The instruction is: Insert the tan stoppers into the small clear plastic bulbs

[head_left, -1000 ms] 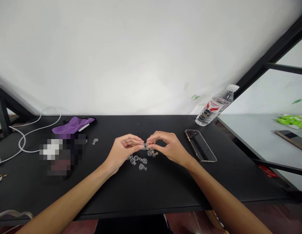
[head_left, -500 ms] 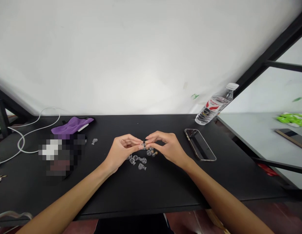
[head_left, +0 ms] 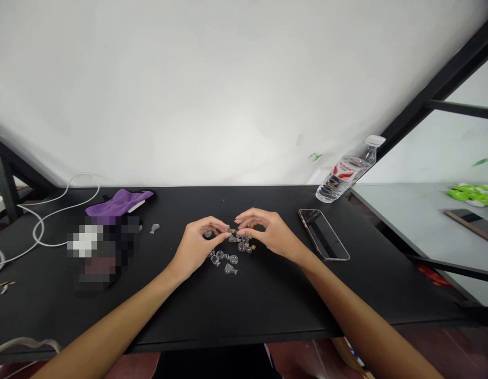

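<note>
Between thumb and forefinger, my left hand (head_left: 199, 243) pinches a tiny clear glass bottle (head_left: 230, 230) with a brown cork at its right end. My right hand (head_left: 267, 230) hovers just right of that cork, thumb and forefinger apart, with nothing visible between them. Beneath the hands lie several corked mini bottles, one of them a round corked bottle (head_left: 241, 246). Closer to me are several clear ones without visible corks, such as a flared bottle (head_left: 230, 269). Part of the pile is hidden behind my left fingers.
One more small bottle (head_left: 154, 228) lies to the left, near a purple cloth pouch (head_left: 120, 204) and a blurred-out patch. A white cable (head_left: 50, 213) loops at far left. On the right are a phone (head_left: 323, 235) and a water bottle (head_left: 346, 171) leaning against the frame.
My right thumb and forefinger have parted and drawn slightly away from the small bottle, which stays in my left hand. Its cork now shows, and another bottle appears below it among the corked ones.
</note>
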Demonstrator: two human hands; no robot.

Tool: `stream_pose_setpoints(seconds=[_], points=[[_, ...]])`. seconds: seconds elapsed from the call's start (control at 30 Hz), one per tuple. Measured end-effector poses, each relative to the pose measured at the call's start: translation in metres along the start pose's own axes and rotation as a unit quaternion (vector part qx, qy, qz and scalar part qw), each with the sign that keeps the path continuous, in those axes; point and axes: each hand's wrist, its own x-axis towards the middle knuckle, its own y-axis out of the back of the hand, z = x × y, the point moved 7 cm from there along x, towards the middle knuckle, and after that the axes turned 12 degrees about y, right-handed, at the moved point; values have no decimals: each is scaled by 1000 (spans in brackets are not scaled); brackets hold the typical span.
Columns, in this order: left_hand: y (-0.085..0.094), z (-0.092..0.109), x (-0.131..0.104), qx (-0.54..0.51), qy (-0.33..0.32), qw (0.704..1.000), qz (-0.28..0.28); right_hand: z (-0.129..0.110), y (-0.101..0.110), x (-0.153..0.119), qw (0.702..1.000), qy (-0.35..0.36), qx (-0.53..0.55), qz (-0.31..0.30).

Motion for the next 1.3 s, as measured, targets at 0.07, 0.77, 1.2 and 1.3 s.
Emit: stream_pose_setpoints(seconds=[0.07, 0.77, 1.2, 1.3], points=[[2, -3, 2, 85, -16, 996, 19, -1, 10, 0, 994, 11, -95, -43], [31, -18, 19, 252, -27, 967, 3, 9, 43, -15, 962, -35, -187, -196], [4, 10, 1, -10, -15, 998, -54, -25, 6, -1, 994, 92, -49, -39], [-5, 10, -3, -51, -13, 995, -79, -30, -2, -2, 991, 113, -48, -44]])
